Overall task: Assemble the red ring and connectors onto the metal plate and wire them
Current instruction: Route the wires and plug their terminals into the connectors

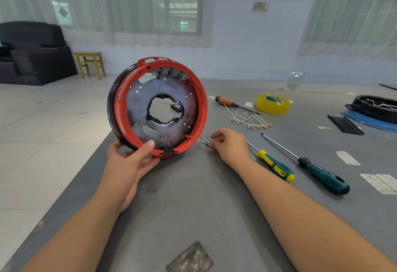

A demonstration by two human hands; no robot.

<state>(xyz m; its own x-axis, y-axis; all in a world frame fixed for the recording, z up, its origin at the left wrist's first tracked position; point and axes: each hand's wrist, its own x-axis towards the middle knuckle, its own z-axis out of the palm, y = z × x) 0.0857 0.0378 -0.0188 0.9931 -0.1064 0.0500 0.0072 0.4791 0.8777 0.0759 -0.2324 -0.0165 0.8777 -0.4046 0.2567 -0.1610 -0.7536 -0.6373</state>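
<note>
My left hand grips the lower edge of the red ring, which stands on edge on the grey table, tilted toward me. Inside the ring sits the round metal plate with a ragged centre hole. Small grey connectors line the plate's top edge and a black connector sits at the bottom. My right hand pinches thin white wires lying on the table just right of the ring.
A bunch of loose wires with brass terminals lies behind my right hand. Three screwdrivers, a yellow tape roll and a black tray on a blue lid occupy the right side. The table's left edge runs beside the ring.
</note>
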